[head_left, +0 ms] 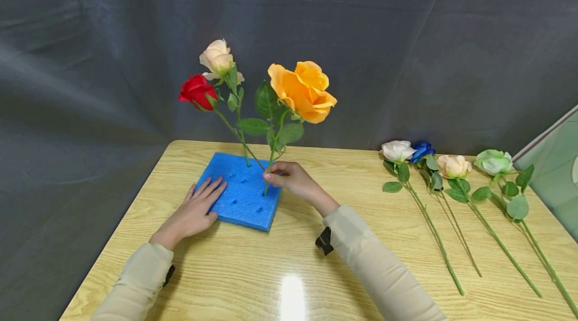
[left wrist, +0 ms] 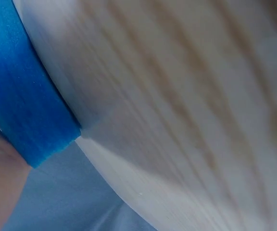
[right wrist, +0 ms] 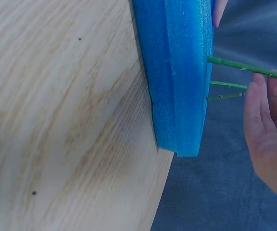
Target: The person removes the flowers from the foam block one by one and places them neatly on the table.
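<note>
A blue foam block (head_left: 246,210) with several holes in its top lies on the table. My left hand (head_left: 195,213) rests on its left side, fingers spread and straight. My right hand (head_left: 291,179) pinches the stem of an orange rose (head_left: 303,93) low down, just above the foam. In the right wrist view that green stem (right wrist: 237,64) meets the foam's face, and my right hand (right wrist: 270,130) has its fingers at it. Behind stand a red rose (head_left: 197,92), leaning left, and a cream rose (head_left: 218,56), their stems rising from the foam.
On the right side of the wooden table (head_left: 334,175) lie a white rose (head_left: 397,151), a blue rose (head_left: 422,151), a peach rose (head_left: 453,166) and a pale green rose (head_left: 494,162), stems toward me. A dark curtain (head_left: 361,50) hangs behind the table.
</note>
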{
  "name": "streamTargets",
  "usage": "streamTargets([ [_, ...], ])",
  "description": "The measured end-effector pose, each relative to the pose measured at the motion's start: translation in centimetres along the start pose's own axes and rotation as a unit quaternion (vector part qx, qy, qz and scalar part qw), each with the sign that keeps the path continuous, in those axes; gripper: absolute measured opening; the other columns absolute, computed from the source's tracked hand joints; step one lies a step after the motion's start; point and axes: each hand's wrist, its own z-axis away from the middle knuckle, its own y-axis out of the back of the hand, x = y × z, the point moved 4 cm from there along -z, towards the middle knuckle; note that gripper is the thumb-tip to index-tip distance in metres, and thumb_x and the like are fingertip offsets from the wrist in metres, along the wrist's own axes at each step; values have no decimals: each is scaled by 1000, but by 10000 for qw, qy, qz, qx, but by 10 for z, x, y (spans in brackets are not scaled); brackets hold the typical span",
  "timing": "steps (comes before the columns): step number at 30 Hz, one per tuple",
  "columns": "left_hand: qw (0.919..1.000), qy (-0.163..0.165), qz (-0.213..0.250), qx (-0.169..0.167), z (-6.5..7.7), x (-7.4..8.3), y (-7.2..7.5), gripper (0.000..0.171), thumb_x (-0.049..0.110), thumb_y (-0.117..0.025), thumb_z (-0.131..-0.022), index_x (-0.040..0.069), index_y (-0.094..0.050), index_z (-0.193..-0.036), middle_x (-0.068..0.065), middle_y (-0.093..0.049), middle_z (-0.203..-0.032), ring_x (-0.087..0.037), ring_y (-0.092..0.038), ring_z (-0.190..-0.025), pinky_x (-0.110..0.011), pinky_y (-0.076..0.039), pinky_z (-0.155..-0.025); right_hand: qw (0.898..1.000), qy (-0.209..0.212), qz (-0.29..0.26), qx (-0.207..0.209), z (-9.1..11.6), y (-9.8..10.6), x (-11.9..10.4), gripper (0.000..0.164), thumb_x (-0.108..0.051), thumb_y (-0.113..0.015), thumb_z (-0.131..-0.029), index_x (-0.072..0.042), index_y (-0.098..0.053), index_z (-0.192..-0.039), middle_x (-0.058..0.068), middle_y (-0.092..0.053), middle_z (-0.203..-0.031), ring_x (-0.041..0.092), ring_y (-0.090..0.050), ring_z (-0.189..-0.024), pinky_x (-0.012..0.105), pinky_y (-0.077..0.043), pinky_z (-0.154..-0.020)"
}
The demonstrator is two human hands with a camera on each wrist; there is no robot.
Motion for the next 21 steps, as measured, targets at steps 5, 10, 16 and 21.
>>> streamTargets([
  [5, 10000, -22, 18, -47, 0, 0, 0, 66, 8, -46, -87, 2, -26, -151, -20, -21, -158, -44, -12, -146, -66, -6, -114, 9998, 112, -168, -52, 0, 1, -1, 28, -23, -52, -99, 1, -61, -111, 18, -63, -108, 34, -62, -106, 39, -53, -96],
  [10, 9999, -51, 44, -129, 1, -1, 0, 64, 9, -43, -90, 1, -24, -151, -19, -19, -159, -44, -10, -147, -65, -4, -115, 9996, 152, -213, 83, 0, 1, -3, 29, -23, -52, -99, 2, -62, -110, 15, -64, -102, 34, -63, -103, 39, -53, -95],
  [16, 9998, -10, 116, -186, 1, -1, 1, 60, 18, -40, -96, 3, -24, -151, -18, -18, -159, -43, -9, -147, -64, -3, -115, 9978, 181, -325, 549, 0, 4, -6, 25, -21, -58, -96, 0, -64, -108, 17, -66, -108, 33, -63, -101, 45, -52, -93],
  [21, 9996, 161, 97, -200, -1, -1, 0, 67, 42, -43, -99, 6, -24, -152, -16, -19, -160, -41, -10, -147, -64, -3, -116, 9946, 225, -485, 889, 0, 6, -9, 24, -18, -60, -94, 0, -64, -109, 17, -64, -117, 30, -63, -105, 45, -51, -96],
])
